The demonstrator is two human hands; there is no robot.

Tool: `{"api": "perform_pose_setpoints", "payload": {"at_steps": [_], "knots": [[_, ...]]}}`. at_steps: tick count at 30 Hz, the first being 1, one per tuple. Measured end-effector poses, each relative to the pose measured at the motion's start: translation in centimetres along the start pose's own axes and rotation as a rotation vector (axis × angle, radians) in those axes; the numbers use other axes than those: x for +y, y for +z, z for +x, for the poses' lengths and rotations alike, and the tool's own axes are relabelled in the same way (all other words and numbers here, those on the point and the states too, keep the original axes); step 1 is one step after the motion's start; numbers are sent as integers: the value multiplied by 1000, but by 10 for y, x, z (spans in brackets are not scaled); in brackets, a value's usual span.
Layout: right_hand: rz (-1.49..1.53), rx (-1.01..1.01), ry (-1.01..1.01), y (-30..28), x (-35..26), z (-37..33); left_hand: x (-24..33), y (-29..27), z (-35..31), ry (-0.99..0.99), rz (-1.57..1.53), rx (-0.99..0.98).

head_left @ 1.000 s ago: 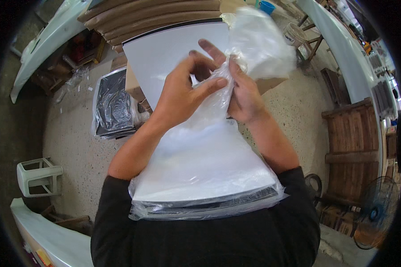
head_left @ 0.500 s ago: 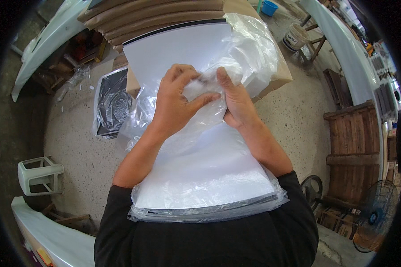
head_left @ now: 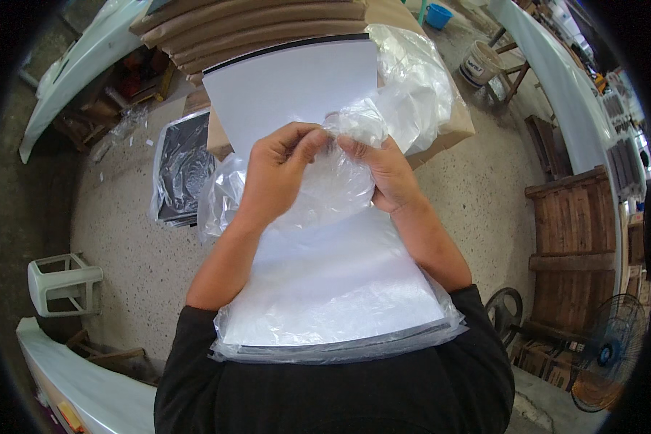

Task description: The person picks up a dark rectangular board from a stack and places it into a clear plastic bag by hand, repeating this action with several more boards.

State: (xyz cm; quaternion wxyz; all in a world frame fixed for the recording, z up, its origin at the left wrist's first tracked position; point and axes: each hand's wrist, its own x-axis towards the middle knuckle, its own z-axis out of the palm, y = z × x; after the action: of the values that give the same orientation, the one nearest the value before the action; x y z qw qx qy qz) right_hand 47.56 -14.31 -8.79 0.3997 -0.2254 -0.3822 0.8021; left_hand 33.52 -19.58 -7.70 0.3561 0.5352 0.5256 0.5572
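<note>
Both my hands pinch the gathered edge of a clear plastic bag (head_left: 325, 184) in front of me. My left hand (head_left: 281, 165) is closed, with thumb and forefinger meeting on the film. Close beside it, my right hand (head_left: 383, 170) grips the same bunched plastic. The bag's lower part wraps a stack of white sheets (head_left: 333, 289) that lies against my body, dark layers showing at its near edge. Beyond my hands lies a white sheet (head_left: 289, 83) with a black strip along its far edge. Loose clear plastic film (head_left: 416, 79) is heaped to its right.
Brown paper-wrapped bundles (head_left: 246, 25) are piled at the far side on a cardboard surface (head_left: 452, 119). Black sheets in plastic (head_left: 183, 170) lie on the floor at left, near a white stool (head_left: 65, 286). A wooden pallet (head_left: 573, 224) and a fan (head_left: 606, 353) stand at right.
My hands have come together, and the fingers that were spread apart now pinch the plastic. The bag's bunched edge is drawn up between them, uncovering more of the white sheet beyond.
</note>
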Motion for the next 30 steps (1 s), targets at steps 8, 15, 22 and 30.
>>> {"api": "perform_pose_setpoints", "payload": {"at_steps": [8,15,22,30], "knots": [[79,67,-85,-7,6,5,3,4,0,-129,-297,-55],[40,8,-77,-11,0,1,-2,-9,5,-164,-206,2],[97,120,-98,-10,7,6,4,-2,2,-34,-210,48],[162,81,-54,6,3,-2,-1,-6,3,25,64,12]]}}
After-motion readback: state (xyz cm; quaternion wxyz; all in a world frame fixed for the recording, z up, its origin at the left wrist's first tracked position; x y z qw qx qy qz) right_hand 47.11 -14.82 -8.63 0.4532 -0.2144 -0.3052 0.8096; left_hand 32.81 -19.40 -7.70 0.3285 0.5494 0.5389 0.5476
